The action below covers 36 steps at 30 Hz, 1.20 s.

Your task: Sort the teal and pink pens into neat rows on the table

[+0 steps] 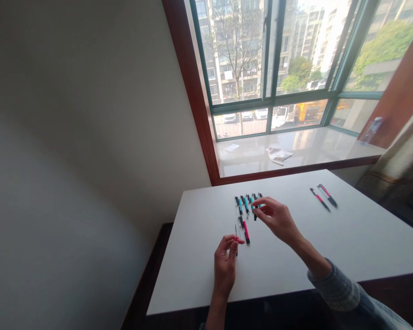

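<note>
My left hand (225, 263) is closed at the near side of the table, its fingertips round a pink pen barrel (237, 239) from which a thin rod points up. Just beyond it lies a pink-and-black pen body (246, 230), with a black clip piece and a clear thin tube close beside it. My right hand (277, 217) hovers at the right end of a row of disassembled teal-and-black pens (240, 205). Its thumb and forefinger are pinched together; whatever is between them is too small to make out. The hand partly hides the row's last parts.
Two pink-and-black pens (320, 199) lie at the right of the white table (289, 270). Behind the table, a crumpled cloth (278, 156), a paper (231, 147) and a clear bottle (371, 131) rest on the window sill. A wall stands to the left and a curtain (395, 160) to the right.
</note>
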Available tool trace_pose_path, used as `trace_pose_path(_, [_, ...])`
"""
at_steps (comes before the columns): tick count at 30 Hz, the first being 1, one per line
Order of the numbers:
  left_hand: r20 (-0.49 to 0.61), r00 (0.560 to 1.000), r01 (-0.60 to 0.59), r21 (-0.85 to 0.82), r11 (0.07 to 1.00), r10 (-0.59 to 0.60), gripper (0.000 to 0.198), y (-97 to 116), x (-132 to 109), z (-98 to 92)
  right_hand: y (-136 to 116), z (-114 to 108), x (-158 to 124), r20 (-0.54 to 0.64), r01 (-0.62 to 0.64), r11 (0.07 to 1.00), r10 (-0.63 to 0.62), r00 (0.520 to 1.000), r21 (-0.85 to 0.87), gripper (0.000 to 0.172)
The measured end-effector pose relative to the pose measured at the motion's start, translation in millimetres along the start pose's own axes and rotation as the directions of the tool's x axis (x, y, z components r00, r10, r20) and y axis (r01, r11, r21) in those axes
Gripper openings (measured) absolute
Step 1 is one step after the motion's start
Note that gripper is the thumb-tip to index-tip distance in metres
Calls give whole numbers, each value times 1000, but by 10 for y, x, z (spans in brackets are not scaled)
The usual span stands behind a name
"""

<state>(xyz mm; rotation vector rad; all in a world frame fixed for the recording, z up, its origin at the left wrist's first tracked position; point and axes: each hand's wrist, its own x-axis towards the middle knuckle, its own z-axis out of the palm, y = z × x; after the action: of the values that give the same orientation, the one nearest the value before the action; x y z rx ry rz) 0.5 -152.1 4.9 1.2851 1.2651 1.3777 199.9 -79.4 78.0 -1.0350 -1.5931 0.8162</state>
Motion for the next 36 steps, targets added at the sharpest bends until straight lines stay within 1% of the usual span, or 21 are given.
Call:
trace_pose_path(2, [0,1000,-5,9,1000,5,33,-19,6,-7,299,52,-79,71,-47,985,59,996,-167,18])
trace_pose_path(4, [8,1000,3,22,1000,-3,33,-36,10,-15,548,128,-149,114,-65,957,101,988,-281,18])
trace_pose_path(6, [17,1000,21,32,999,-21,33,-46,11,-23,710,194,-194,135,-59,925,118,984,-375,18])
trace_pose_path(8, [23,999,32,38,999,-33,33,-49,10,-28,791,227,-214,143,-51,900,124,982,-432,20])
trace_pose_path(10, [21,999,34,40,999,-35,32,-44,7,-29,820,214,-222,158,-47,893,130,979,-447,20])
trace_pose_path(12, [18,999,35,39,999,-36,32,-34,5,-26,824,157,-228,210,-36,906,136,968,-421,22])
trace_pose_path(13, [20,999,36,37,999,-36,32,-30,5,-23,824,119,-232,246,-28,917,136,960,-398,25])
trace_pose_path(16, [25,999,36,35,999,-37,32,-25,7,-17,835,4,-241,360,-10,945,134,923,-328,44])
trace_pose_path(18, [21,999,35,40,999,-36,32,-33,12,-14,852,-42,-240,391,-14,950,141,910,-311,49])
trace_pose_path(20, [10,999,33,46,998,-34,31,-46,17,-13,868,-49,-227,392,-16,956,136,910,-294,50])
trace_pose_path(23, [4,999,34,43,999,-34,31,-57,21,-13,875,6,-182,350,-10,965,105,931,-261,53])
trace_pose_path(26, [5,999,38,40,998,-39,30,-59,21,-18,873,97,-125,285,-31,971,101,953,-238,64])
trace_pose_path(31, [6,1000,25,36,999,-26,29,-79,25,-33,923,210,-85,232,-58,974,109,967,-217,87])
trace_pose_path(33, [4,1000,21,34,999,-21,29,-87,28,-34,961,233,-87,222,-63,974,113,969,-218,92])
trace_pose_path(36, [3,1000,21,40,999,-21,31,-81,31,-31,1002,249,-84,224,-80,971,131,966,-224,94])
